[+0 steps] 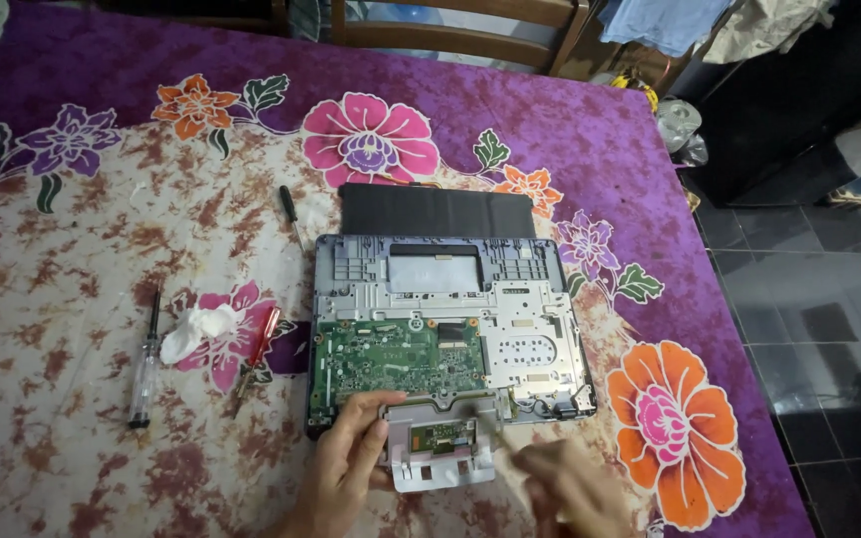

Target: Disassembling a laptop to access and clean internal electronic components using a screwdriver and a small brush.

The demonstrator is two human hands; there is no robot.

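Observation:
An opened laptop base (pixel 450 319) lies on the floral cloth, its green circuit board (pixel 396 359) exposed. At its near edge my left hand (pixel 341 468) grips a grey touchpad bracket (pixel 440 448) by its left side. My right hand (pixel 570 483) is blurred just right of the bracket and holds a thin tool (pixel 498 436) whose tip points at the bracket's right edge. A black flat battery pack (pixel 435 211) lies behind the laptop.
Left of the laptop lie a red-handled screwdriver (pixel 256 349), a clear-handled screwdriver (pixel 144 364), a crumpled white tissue (pixel 194 329) and a small black screwdriver (pixel 291 214). A wooden chair (pixel 450 25) stands behind the table. The table edge (pixel 739 399) drops to dark floor tiles on the right.

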